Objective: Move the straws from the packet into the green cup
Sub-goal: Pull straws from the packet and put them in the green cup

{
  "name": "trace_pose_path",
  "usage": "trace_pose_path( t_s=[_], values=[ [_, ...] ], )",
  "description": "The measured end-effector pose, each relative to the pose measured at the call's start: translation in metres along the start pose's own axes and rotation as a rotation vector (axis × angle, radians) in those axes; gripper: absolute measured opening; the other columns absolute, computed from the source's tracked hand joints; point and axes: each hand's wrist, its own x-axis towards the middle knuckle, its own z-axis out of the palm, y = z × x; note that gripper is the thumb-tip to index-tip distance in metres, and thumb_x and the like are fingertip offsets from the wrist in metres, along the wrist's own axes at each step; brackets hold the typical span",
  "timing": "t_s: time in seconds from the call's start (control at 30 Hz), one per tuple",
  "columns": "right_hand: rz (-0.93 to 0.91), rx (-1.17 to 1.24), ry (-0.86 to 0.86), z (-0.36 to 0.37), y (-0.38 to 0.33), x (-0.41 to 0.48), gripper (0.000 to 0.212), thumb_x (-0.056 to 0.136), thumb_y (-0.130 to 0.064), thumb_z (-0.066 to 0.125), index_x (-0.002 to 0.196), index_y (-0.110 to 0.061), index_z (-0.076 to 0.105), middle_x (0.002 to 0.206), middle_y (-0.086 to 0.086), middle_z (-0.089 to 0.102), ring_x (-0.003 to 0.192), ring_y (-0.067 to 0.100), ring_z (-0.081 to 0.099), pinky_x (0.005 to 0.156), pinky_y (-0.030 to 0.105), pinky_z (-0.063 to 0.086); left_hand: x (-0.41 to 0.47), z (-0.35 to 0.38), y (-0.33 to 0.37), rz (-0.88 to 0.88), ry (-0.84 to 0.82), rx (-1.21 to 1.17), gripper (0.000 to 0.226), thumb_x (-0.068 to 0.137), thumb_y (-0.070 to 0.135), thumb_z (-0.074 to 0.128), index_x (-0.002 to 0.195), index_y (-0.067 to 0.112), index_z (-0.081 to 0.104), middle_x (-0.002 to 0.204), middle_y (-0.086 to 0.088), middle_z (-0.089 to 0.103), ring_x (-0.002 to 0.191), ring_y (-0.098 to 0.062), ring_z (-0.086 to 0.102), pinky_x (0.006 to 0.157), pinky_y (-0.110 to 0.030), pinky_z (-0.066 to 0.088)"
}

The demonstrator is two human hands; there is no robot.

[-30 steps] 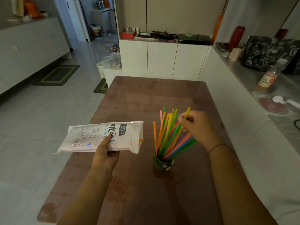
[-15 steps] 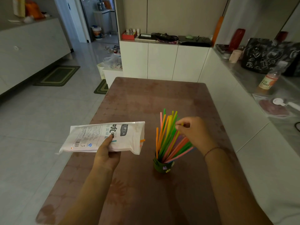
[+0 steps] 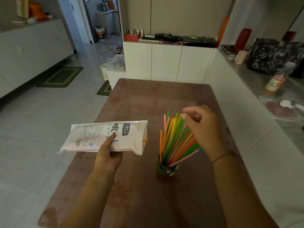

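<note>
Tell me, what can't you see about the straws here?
Head view only:
- Straws left inside the packet: its white wrapper hides them; one orange tip pokes out.
- Bottoms of the standing straws: hidden by the green cup wall.
- Right hand: motion-blurred, so whether its fingers pinch a straw is unclear.

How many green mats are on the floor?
2. The larger mat lies by the left cabinets; the smaller mat lies beyond the far left corner of the table, partly hidden by it.
</note>
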Motion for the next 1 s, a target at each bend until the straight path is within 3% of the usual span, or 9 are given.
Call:
trace_pose_path(
  t_s=[0.07,0.17,0.3,0.37,0.5,0.63,0.73,0.83,1.0],
  values=[
    [0.094,0.298,-0.112,0.004,-0.024,-0.009,0.012,0.085,-0.019,0.063,0.093,-0.023,0.070,0.087,-0.007,0.068,0.081,0.010,0.065,0.074,0.020,0.053,0.000,0.004,0.002,0.010,-0.028,-0.005,0.045,0.084,-0.001,0.062,0.125,0.018,0.056,0.098,-0.004,0.076,0.094,-0.018,0.071,0.072,-0.037,0.060],
    [0.354,0.693,-0.317,0.028,-0.047,-0.032,0.013,0.088,-0.015,0.059,0.089,-0.021,0.070,0.091,-0.003,0.070,0.087,0.010,0.066,0.084,0.028,0.056,-0.004,0.011,0.006,0.034,-0.085,-0.008,0.044,0.086,0.000,0.060,0.125,0.018,0.057,0.111,-0.004,0.072,0.102,-0.019,0.069,0.081,-0.039,0.058],
    [0.578,0.737,-0.323,0.063,-0.054,-0.060,0.011,0.089,-0.016,0.058,0.099,-0.013,0.060,0.095,-0.005,0.062,0.096,0.013,0.060,0.095,0.032,0.050,-0.009,0.020,0.015,0.105,-0.170,0.020,0.044,0.088,0.000,0.057,0.128,0.019,0.054,0.116,-0.004,0.070,0.107,-0.019,0.066,0.086,-0.039,0.056],
    [0.745,0.883,-0.317,0.073,-0.051,-0.062,0.009,0.092,-0.018,0.053,0.099,-0.015,0.056,0.098,-0.001,0.062,0.099,0.016,0.059,0.094,0.034,0.047,-0.012,0.023,0.018,0.142,-0.207,0.057,0.047,0.088,0.001,0.057,0.131,0.018,0.051,0.117,-0.005,0.069,0.104,-0.018,0.068,0.083,-0.038,0.058],
    [1.088,1.286,-0.326,0.079,-0.035,-0.051,0.030,0.097,-0.032,0.041,0.102,-0.009,0.059,0.105,0.010,0.063,0.097,0.022,0.060,0.080,0.035,0.049,-0.023,0.023,0.016,0.226,-0.244,0.240,0.049,0.086,0.003,0.061,0.132,0.019,0.051,0.123,-0.009,0.066,0.108,-0.023,0.066,0.089,-0.043,0.055],
    [1.205,1.330,-0.355,0.084,-0.021,-0.050,0.039,0.094,-0.038,0.045,0.103,-0.006,0.063,0.105,0.014,0.065,0.096,0.026,0.061,0.075,0.040,0.051,-0.037,0.030,0.013,0.326,-0.269,0.449,0.041,0.084,0.004,0.065,0.119,0.024,0.058,0.118,-0.007,0.069,0.106,-0.025,0.067,0.087,-0.044,0.056],
    [1.229,1.343,-0.327,0.087,-0.013,-0.053,0.035,0.090,-0.038,0.053,0.098,-0.008,0.067,0.099,0.013,0.068,0.093,0.026,0.062,0.080,0.041,0.051,-0.045,0.034,0.011,0.375,-0.319,0.523,0.036,0.082,0.002,0.065,0.112,0.021,0.062,0.113,-0.006,0.071,0.103,-0.025,0.068,0.083,-0.041,0.058],
    [1.237,1.330,-0.323,0.088,-0.010,-0.053,0.024,0.085,-0.031,0.059,0.090,-0.009,0.068,0.092,0.011,0.064,0.077,0.022,0.054,0.084,0.034,0.044,-0.049,0.035,0.008,0.391,-0.370,0.571,0.038,0.078,0.004,0.067,0.112,0.020,0.063,0.111,-0.004,0.072,0.100,-0.021,0.069,0.080,-0.038,0.059],
    [1.231,1.280,-0.337,0.090,-0.006,-0.054,0.022,0.091,-0.027,0.053,0.077,-0.011,0.062,0.056,0.004,0.051,0.056,0.018,0.050,0.067,0.032,0.048,-0.048,0.031,0.005,0.364,-0.363,0.611,0.037,0.076,0.007,0.069,0.110,0.021,0.064,0.108,-0.001,0.073,0.100,-0.021,0.069,0.083,-0.040,0.057]
  ],
)
